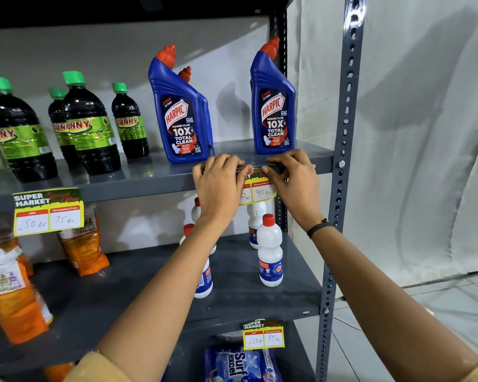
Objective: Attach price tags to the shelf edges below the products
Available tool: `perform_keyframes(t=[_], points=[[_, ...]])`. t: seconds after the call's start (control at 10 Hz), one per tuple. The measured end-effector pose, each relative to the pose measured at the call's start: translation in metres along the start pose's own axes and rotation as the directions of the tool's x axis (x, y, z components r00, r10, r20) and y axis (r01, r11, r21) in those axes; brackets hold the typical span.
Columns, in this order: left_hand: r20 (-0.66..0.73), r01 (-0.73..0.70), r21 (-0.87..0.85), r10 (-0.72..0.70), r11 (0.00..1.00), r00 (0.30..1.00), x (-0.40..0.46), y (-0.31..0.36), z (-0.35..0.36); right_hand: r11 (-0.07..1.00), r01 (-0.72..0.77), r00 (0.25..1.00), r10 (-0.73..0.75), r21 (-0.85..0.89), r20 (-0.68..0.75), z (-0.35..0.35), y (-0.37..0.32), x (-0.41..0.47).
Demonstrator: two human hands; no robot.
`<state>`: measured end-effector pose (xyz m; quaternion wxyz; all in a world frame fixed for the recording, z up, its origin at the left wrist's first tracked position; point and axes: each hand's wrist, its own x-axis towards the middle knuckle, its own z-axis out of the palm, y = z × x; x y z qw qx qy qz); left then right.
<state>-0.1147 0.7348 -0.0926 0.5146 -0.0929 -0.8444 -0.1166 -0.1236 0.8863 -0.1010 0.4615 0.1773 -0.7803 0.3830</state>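
Note:
A yellow price tag (261,190) reading 90 Rs hangs at the front edge of the grey upper shelf (138,183), below two blue Harpic bottles (273,106). My left hand (218,186) covers the tag's left part and presses it against the edge. My right hand (293,175) pinches the tag's top right against the shelf lip, thumb underneath. Two more tags are fixed to shelf edges: one at 75 Rs (49,210) on the left and one at 80 Rs (263,335) on the shelf below.
Dark Sunny bottles (91,128) with green caps stand left on the upper shelf. White bottles (270,252) and orange pouches (11,293) fill the middle shelf. A Surf Excel pack (238,365) lies at the bottom. The perforated grey upright (342,161) bounds the right side.

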Motion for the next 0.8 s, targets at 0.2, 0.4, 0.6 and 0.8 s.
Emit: perform_keyframes(t=[0.2,0.4,0.6,0.8], points=[[-0.009,0.021,0.050,-0.021,0.999,1.000,0.001,0.003,0.002,1.000,-0.006,1.000,0.006,0.007,-0.009,0.001,0.000,0.000],[-0.004,0.029,0.059,-0.029,0.998,1.000,0.002,0.003,0.002,1.000,-0.006,1.000,0.006,0.012,-0.024,0.004,0.001,-0.001],[0.015,0.019,0.077,-0.020,0.997,1.000,0.001,0.004,0.000,1.000,-0.020,1.000,0.020,-0.004,-0.024,0.006,0.001,-0.003],[0.073,-0.066,0.075,0.060,0.995,0.996,0.001,0.003,-0.009,0.999,-0.019,1.000,0.018,-0.038,-0.021,0.001,-0.008,-0.004]])
